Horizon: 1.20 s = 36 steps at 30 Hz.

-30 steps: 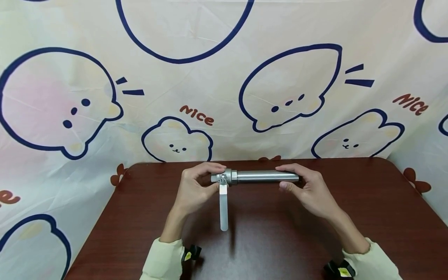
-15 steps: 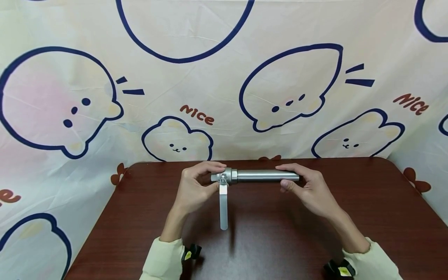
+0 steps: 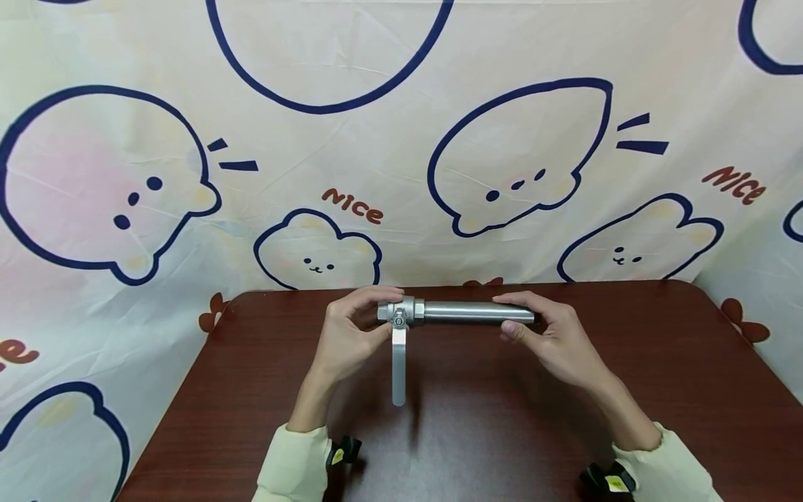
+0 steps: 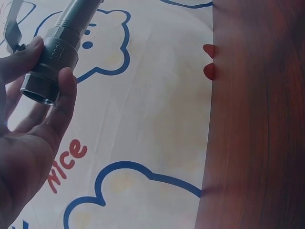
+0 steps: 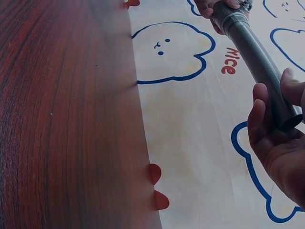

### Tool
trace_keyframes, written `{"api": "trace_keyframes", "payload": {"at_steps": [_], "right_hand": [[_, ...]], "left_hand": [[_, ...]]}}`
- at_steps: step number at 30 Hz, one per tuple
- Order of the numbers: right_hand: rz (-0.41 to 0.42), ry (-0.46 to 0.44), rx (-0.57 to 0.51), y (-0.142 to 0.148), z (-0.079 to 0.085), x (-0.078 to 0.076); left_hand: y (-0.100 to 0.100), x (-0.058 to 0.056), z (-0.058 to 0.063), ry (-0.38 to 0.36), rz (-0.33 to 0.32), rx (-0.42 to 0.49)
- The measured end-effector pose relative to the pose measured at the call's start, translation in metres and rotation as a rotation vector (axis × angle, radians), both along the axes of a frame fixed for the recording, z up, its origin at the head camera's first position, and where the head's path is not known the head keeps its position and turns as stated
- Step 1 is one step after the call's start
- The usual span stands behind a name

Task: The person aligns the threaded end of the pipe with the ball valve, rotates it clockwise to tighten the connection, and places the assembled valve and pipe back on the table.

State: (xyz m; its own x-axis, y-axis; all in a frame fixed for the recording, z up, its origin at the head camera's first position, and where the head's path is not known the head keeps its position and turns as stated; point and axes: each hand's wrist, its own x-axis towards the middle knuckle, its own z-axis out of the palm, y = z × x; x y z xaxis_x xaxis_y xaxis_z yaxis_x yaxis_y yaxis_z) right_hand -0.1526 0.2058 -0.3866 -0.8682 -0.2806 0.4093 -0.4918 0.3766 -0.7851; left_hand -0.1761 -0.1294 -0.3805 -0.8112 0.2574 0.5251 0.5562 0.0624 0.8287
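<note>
Midway across the head view, a metal pipe (image 3: 464,312) joined to a ball valve (image 3: 409,309) is held above the table (image 3: 470,432), its lever handle (image 3: 399,366) crosswise to the pipe. The left hand (image 3: 351,331) grips the valve; the right hand (image 3: 558,341) pinches the pipe's other end. Behind hangs a cartoon-printed cloth (image 3: 401,160).

Brown-red lettering (image 3: 353,206) reads "Nice" twice on the cloth backdrop (image 3: 392,157), with a lone "e" at the head view's left edge, while marks on the metal valve (image 4: 57,58) are illegible.
</note>
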Motion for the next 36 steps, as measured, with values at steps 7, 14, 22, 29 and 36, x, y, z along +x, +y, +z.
{"api": "trace_keyframes", "payload": {"at_steps": [7,14,22,29,36], "right_hand": [[-0.014,0.001,0.010,-0.0005,0.0012,0.0005],[-0.015,-0.008,0.008,0.0000,0.0026,0.0016],[-0.009,-0.004,0.015,-0.0013,0.0015,0.0021],[-0.009,0.017,0.021,-0.0014,0.0017,0.0034],[-0.037,0.046,0.054,-0.0012,0.0037,0.0034]], "left_hand": [[-0.0001,-0.0002,-0.0004,-0.030,0.002,-0.001],[-0.0011,0.0015,0.0004,0.008,-0.021,-0.005],[-0.0013,0.0019,-0.0008,0.021,-0.022,0.016],[-0.0005,0.0015,0.0013,0.029,-0.018,0.018],[-0.0010,0.0006,0.0003,0.030,-0.018,0.011]]}}
